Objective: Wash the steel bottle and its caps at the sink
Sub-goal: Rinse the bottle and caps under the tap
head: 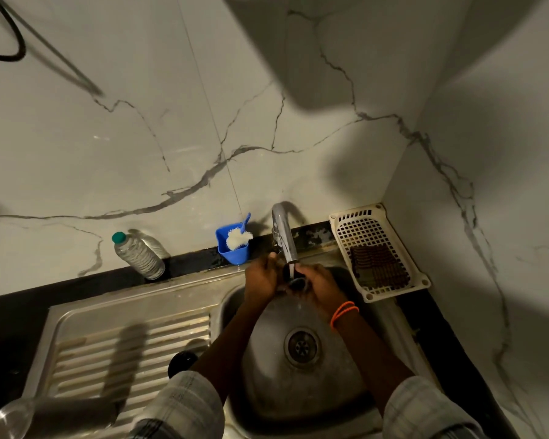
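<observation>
Both hands, left hand point(262, 277) and right hand point(319, 285), are clamping a dark cap point(295, 278) under the tap point(284, 232), over the steel sink point(298, 369) in the marble-walled corner.

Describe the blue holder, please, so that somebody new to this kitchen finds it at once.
Start at the steel tap behind the sink. Just to its left, against the marble wall, stands the blue holder. It is the only blue thing there, and a white brush sticks out of it.

cap point(295, 280): small, dark, I see it under the tap stream, between both hands
bottle point(54, 413): steel, lying on the drainboard
second cap point(182, 362): black, on the drainboard edge
</observation>
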